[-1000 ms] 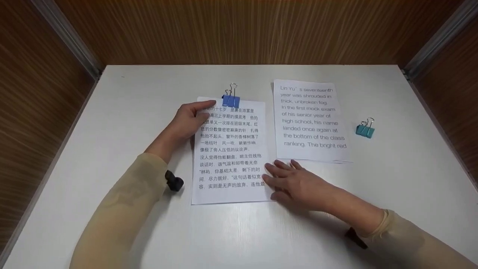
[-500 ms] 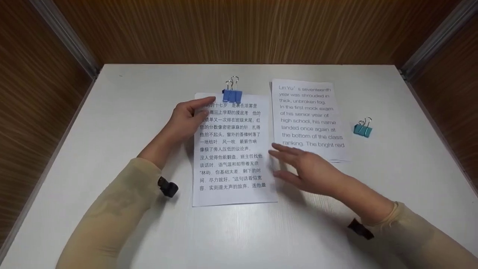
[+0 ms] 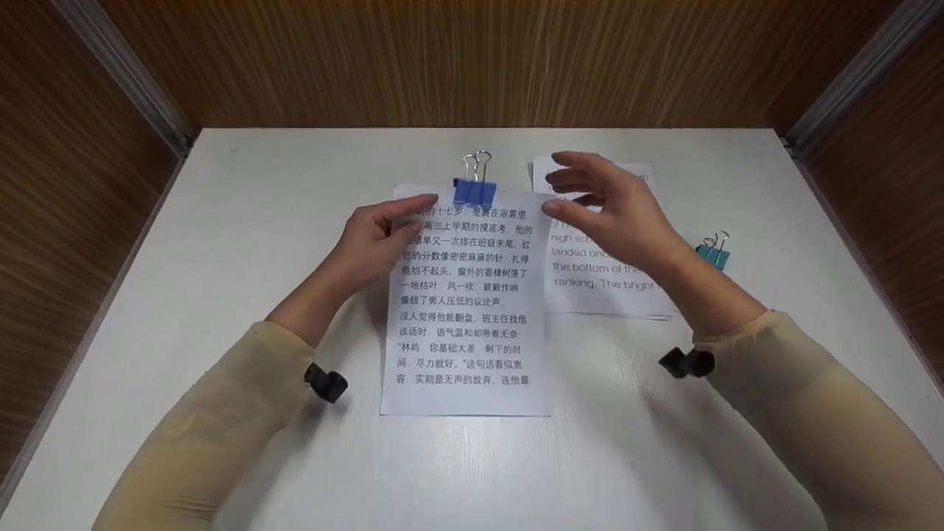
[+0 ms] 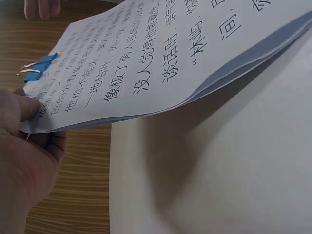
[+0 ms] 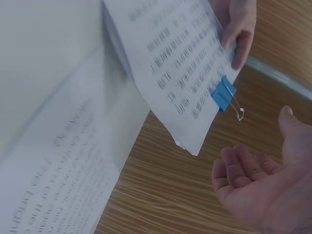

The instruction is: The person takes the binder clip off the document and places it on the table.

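My left hand (image 3: 365,240) pinches the upper left corner of a stack of paper sheets (image 3: 464,346) printed with Chinese text, thumb on top and fingers beneath. A blue binder clip (image 3: 474,193) grips the middle of the stack's top edge, its wire handles pointing away. In the left wrist view the stack (image 4: 141,63) is raised over the table, tilted, its sheet edges slightly fanned. My right hand (image 3: 616,210) hovers by the upper right corner, holding nothing. The right wrist view shows that hand (image 5: 265,187) with loosely bent fingers and thumb apart, beside the clip (image 5: 224,93).
A second paper stack with English text (image 3: 605,299) lies on the white table (image 3: 457,472) at the right, partly covered by my right hand. Beyond it sits a teal binder clip (image 3: 714,256), partly behind my forearm. Wood-grain panels (image 3: 472,66) border the table's back and sides.
The right hand has left the stack's lower right edge and moved up to its upper right corner. My left hand keeps its grip, and the stack has shifted slightly right and lifted.
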The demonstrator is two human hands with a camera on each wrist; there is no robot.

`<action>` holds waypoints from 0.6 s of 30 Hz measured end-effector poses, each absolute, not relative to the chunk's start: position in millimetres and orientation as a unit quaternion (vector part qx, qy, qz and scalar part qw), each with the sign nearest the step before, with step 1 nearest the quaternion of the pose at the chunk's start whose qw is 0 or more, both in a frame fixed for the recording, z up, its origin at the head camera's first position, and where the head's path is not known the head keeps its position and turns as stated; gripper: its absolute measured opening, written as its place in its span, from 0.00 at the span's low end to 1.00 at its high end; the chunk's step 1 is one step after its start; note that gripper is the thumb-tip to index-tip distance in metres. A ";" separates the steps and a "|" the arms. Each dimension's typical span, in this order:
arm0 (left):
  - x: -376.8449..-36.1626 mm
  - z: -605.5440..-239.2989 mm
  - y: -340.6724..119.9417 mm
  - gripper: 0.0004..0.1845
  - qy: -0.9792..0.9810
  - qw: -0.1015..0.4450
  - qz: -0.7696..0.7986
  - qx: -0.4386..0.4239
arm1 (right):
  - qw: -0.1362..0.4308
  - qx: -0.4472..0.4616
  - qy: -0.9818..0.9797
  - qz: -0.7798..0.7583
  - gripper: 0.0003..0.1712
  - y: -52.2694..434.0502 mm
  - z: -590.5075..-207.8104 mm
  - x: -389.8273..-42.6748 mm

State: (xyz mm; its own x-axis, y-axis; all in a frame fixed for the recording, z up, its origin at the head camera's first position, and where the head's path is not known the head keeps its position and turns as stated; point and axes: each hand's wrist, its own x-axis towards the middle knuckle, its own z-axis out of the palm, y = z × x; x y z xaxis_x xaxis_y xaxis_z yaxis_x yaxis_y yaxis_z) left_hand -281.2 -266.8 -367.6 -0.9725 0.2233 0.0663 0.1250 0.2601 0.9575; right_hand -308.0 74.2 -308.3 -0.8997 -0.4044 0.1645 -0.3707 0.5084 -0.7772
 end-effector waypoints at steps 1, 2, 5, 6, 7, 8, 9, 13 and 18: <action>-280.4 -366.9 -265.8 0.23 0.791 0.043 0.600 0.113 | 0.026 -0.218 0.863 -0.455 0.37 72.2 -304.8 -314.0; -279.7 -366.2 -264.8 0.23 0.788 0.044 0.603 0.117 | 0.031 -0.217 0.857 -0.466 0.36 70.3 -301.8 -319.8; -277.8 -364.4 -262.7 0.23 0.787 0.044 0.602 0.125 | 0.051 -0.227 0.839 -0.492 0.33 64.3 -295.4 -335.8; -277.3 -364.0 -262.2 0.23 0.786 0.044 0.603 0.127 | 0.060 -0.233 0.832 -0.500 0.32 62.1 -294.0 -340.5; -276.8 -363.7 -261.7 0.23 0.788 0.043 0.601 0.128 | 0.069 -0.239 0.827 -0.505 0.31 60.0 -293.0 -344.7; -275.9 -363.2 -261.3 0.23 0.789 0.042 0.599 0.128 | 0.080 -0.245 0.820 -0.511 0.30 58.0 -292.3 -348.6; -275.2 -363.0 -260.7 0.23 0.790 0.042 0.598 0.130 | 0.092 -0.248 0.814 -0.517 0.30 56.0 -291.8 -352.1; -271.8 -361.5 -257.1 0.23 0.791 0.040 0.595 0.136 | 0.141 -0.260 0.796 -0.528 0.31 48.8 -290.6 -363.6; -268.4 -358.8 -251.8 0.23 0.790 0.037 0.593 0.150 | 0.190 -0.265 0.787 -0.523 0.32 43.2 -289.1 -370.4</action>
State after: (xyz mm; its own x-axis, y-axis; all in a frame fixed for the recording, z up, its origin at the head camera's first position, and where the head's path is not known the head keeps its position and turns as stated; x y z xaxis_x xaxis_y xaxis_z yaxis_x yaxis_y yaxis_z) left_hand -268.4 -251.8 -358.8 -0.9524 0.2804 0.1193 0.1927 0.2512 0.9485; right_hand -370.4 43.2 -289.1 -0.7870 -0.6166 -0.0224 -0.2180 0.3119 -0.9248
